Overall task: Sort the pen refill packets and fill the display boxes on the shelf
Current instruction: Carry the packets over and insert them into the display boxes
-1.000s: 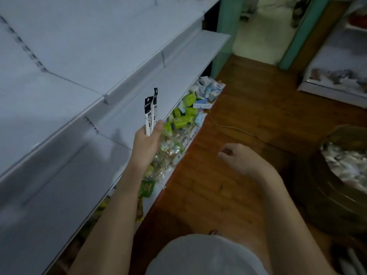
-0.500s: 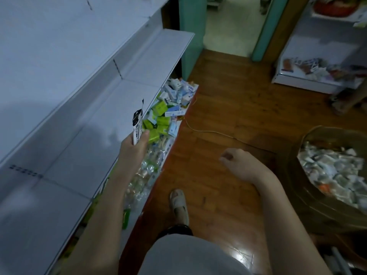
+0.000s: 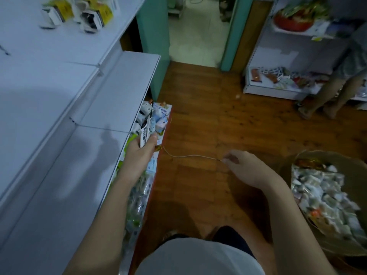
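Since half a second ago the view has tipped up, so two display boxes (image 3: pixel 79 14) now show at the back of the upper shelf (image 3: pixel 59 46), and the left hand (image 3: pixel 140 153) has come down and forward from in front of the middle shelf (image 3: pixel 111 100) to the bottom shelf's front edge. That hand grips the pen refill packets (image 3: pixel 144 133), thumb on the near face and fingers curled behind, with the black tops pointing up and away; how many packets it holds cannot be told. The packets stand over the heap of small stationery packs (image 3: pixel 158 118) on the bottom shelf, just beside the blue and white ones.

Out over the wooden floor (image 3: pixel 208 120), the right hand (image 3: pixel 246 167) holds nothing. Its fingers are loosely curled and the palm faces down, well apart from the left hand. A thin white cord (image 3: pixel 190 156) lies on the floor between the two hands, one end near the right fingertips, though whether it touches them cannot be told.

To the right sits a round basket (image 3: pixel 317 155) heaped with more small packets (image 3: pixel 325 193), blurred. Another person's legs (image 3: pixel 327 90) stand near the far white shelf unit (image 3: pixel 278 52). Both display boxes are open at the front, yellow and white, too blurred to read.
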Action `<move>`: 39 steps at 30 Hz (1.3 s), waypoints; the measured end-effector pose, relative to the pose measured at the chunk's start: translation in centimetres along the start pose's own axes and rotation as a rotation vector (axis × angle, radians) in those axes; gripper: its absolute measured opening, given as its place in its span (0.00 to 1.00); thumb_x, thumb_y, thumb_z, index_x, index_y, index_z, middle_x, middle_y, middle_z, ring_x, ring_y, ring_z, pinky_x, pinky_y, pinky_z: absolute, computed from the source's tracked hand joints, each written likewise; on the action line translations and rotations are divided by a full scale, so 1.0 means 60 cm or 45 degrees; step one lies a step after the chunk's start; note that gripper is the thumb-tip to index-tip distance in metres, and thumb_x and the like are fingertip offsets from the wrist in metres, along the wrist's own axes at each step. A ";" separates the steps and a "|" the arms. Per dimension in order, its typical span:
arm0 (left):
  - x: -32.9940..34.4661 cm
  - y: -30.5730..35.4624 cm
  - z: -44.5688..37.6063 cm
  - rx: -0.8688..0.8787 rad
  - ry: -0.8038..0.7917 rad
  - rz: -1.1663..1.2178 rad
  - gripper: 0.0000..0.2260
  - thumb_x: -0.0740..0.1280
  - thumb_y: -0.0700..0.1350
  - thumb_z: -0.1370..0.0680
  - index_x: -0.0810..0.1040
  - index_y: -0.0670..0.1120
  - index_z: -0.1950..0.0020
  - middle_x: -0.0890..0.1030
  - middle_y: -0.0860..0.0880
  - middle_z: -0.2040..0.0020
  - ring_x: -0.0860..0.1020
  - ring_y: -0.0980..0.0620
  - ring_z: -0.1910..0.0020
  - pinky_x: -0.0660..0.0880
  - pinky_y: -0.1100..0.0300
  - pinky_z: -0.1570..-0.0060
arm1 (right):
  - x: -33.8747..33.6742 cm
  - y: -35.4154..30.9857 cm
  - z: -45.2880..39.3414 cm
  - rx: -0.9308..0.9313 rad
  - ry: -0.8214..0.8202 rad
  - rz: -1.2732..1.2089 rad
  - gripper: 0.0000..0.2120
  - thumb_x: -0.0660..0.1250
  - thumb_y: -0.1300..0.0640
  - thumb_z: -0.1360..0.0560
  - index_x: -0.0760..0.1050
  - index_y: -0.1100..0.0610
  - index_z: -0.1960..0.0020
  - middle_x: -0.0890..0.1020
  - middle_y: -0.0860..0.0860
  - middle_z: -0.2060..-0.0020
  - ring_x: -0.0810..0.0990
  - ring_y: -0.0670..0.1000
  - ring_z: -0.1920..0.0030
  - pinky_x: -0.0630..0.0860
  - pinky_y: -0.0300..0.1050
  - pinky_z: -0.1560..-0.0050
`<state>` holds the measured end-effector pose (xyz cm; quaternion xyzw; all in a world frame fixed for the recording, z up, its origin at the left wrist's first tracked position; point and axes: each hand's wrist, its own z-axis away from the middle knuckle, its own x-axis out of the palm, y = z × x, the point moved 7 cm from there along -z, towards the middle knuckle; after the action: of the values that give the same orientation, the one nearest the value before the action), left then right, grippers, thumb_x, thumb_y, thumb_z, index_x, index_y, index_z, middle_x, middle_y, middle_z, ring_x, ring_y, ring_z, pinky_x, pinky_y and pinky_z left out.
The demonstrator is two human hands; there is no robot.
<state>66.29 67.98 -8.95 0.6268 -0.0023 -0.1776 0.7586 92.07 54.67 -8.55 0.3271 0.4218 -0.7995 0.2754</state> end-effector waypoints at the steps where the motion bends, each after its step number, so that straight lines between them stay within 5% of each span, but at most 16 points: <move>1: 0.005 0.006 -0.024 -0.013 0.009 0.008 0.13 0.65 0.57 0.20 0.75 0.51 0.60 0.70 0.55 0.76 0.68 0.58 0.77 0.64 0.57 0.72 | -0.011 -0.002 -0.027 0.007 -0.019 -0.002 0.13 0.58 0.47 0.17 0.74 0.50 0.37 0.75 0.47 0.45 0.75 0.50 0.49 0.73 0.40 0.56; 3: 0.014 0.014 -0.077 -0.005 0.042 0.033 0.18 0.65 0.54 0.19 0.77 0.38 0.51 0.70 0.42 0.68 0.67 0.54 0.78 0.66 0.56 0.76 | -0.031 -0.005 -0.086 0.012 -0.078 -0.017 0.13 0.58 0.47 0.17 0.74 0.51 0.37 0.76 0.48 0.46 0.78 0.54 0.48 0.78 0.48 0.53; 6: 0.041 0.033 -0.148 -0.013 0.098 0.030 0.21 0.64 0.52 0.18 0.71 0.32 0.47 0.72 0.44 0.57 0.72 0.59 0.78 0.67 0.67 0.78 | -0.068 -0.004 -0.184 -0.051 -0.100 -0.007 0.12 0.58 0.46 0.17 0.73 0.49 0.38 0.76 0.48 0.44 0.76 0.50 0.49 0.74 0.44 0.56; 8: 0.067 0.058 -0.192 0.002 0.125 0.042 0.19 0.63 0.49 0.17 0.70 0.31 0.47 0.74 0.47 0.57 0.78 0.50 0.74 0.65 0.60 0.80 | -0.100 -0.005 -0.252 -0.103 -0.085 -0.008 0.11 0.58 0.46 0.17 0.73 0.49 0.39 0.76 0.48 0.44 0.75 0.49 0.49 0.72 0.42 0.56; 9: 0.079 0.072 -0.214 0.010 0.157 0.053 0.19 0.62 0.48 0.17 0.69 0.29 0.45 0.73 0.48 0.56 0.77 0.45 0.66 0.64 0.53 0.78 | -0.118 -0.006 -0.284 -0.129 -0.089 -0.012 0.11 0.58 0.46 0.17 0.73 0.48 0.39 0.76 0.47 0.45 0.76 0.49 0.49 0.71 0.42 0.56; 10: 0.093 0.084 -0.237 0.008 0.174 0.061 0.20 0.62 0.47 0.17 0.69 0.27 0.44 0.73 0.47 0.55 0.74 0.45 0.61 0.71 0.50 0.59 | -0.138 -0.008 -0.315 -0.152 -0.094 -0.018 0.10 0.58 0.46 0.17 0.73 0.48 0.40 0.76 0.47 0.45 0.76 0.48 0.50 0.72 0.41 0.58; 11: 0.106 0.096 -0.261 0.001 0.178 0.044 0.20 0.63 0.47 0.17 0.70 0.27 0.45 0.74 0.43 0.58 0.74 0.45 0.61 0.66 0.68 0.78 | -0.159 -0.010 -0.343 -0.172 -0.103 -0.025 0.09 0.58 0.46 0.17 0.73 0.47 0.40 0.76 0.47 0.45 0.77 0.46 0.52 0.72 0.40 0.59; 12: 0.115 0.107 -0.283 0.000 0.193 0.012 0.19 0.64 0.48 0.17 0.74 0.30 0.48 0.73 0.40 0.66 0.77 0.43 0.67 0.62 0.53 0.77 | -0.179 -0.011 -0.369 -0.197 -0.113 -0.025 0.10 0.59 0.46 0.17 0.73 0.47 0.40 0.76 0.46 0.45 0.77 0.45 0.53 0.72 0.40 0.60; 14: 0.124 0.131 -0.326 0.029 0.241 -0.005 0.17 0.65 0.52 0.19 0.72 0.42 0.61 0.66 0.51 0.77 0.66 0.54 0.78 0.61 0.58 0.73 | -0.221 -0.018 -0.424 -0.273 -0.103 -0.017 0.11 0.59 0.46 0.18 0.74 0.48 0.40 0.77 0.46 0.46 0.76 0.44 0.54 0.72 0.41 0.60; 21: 0.133 0.192 -0.448 0.089 0.372 0.123 0.19 0.66 0.56 0.23 0.62 0.54 0.68 0.60 0.51 0.71 0.59 0.51 0.71 0.58 0.53 0.66 | -0.300 -0.056 -0.580 -0.382 -0.220 0.035 0.13 0.59 0.47 0.18 0.74 0.50 0.36 0.77 0.47 0.43 0.75 0.48 0.49 0.68 0.40 0.56; 27: 0.109 0.217 -0.568 0.130 0.466 0.295 0.19 0.67 0.49 0.23 0.62 0.55 0.70 0.58 0.49 0.71 0.57 0.49 0.70 0.57 0.49 0.64 | -0.324 -0.148 -0.720 -0.501 -0.282 0.127 0.13 0.59 0.47 0.18 0.75 0.50 0.38 0.78 0.48 0.44 0.77 0.49 0.47 0.75 0.44 0.51; 32: 0.074 0.256 -0.685 0.184 0.648 0.584 0.21 0.61 0.46 0.17 0.61 0.50 0.69 0.59 0.53 0.74 0.56 0.53 0.76 0.58 0.59 0.72 | -0.377 -0.256 -0.818 -0.663 -0.325 0.209 0.12 0.60 0.48 0.18 0.77 0.51 0.39 0.80 0.48 0.45 0.78 0.48 0.47 0.75 0.44 0.48; 36: 0.053 0.351 -0.764 0.465 0.500 0.695 0.18 0.56 0.50 0.17 0.58 0.45 0.64 0.59 0.51 0.74 0.56 0.51 0.75 0.62 0.59 0.72 | -0.406 -0.392 -0.868 -0.909 -0.381 -0.131 0.09 0.61 0.51 0.18 0.78 0.50 0.42 0.81 0.45 0.50 0.78 0.41 0.51 0.73 0.36 0.54; 39: 0.024 0.424 -0.784 0.670 0.509 0.721 0.17 0.52 0.47 0.16 0.63 0.43 0.63 0.63 0.49 0.73 0.61 0.48 0.72 0.66 0.57 0.65 | -0.390 -0.500 -0.868 -1.056 -0.547 -0.399 0.12 0.60 0.49 0.18 0.76 0.50 0.39 0.81 0.45 0.46 0.80 0.45 0.49 0.77 0.39 0.50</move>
<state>85.04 116.12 4.87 0.7956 -0.0725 0.1690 0.5772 100.56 117.81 1.53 -0.0498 0.6823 -0.6456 0.3395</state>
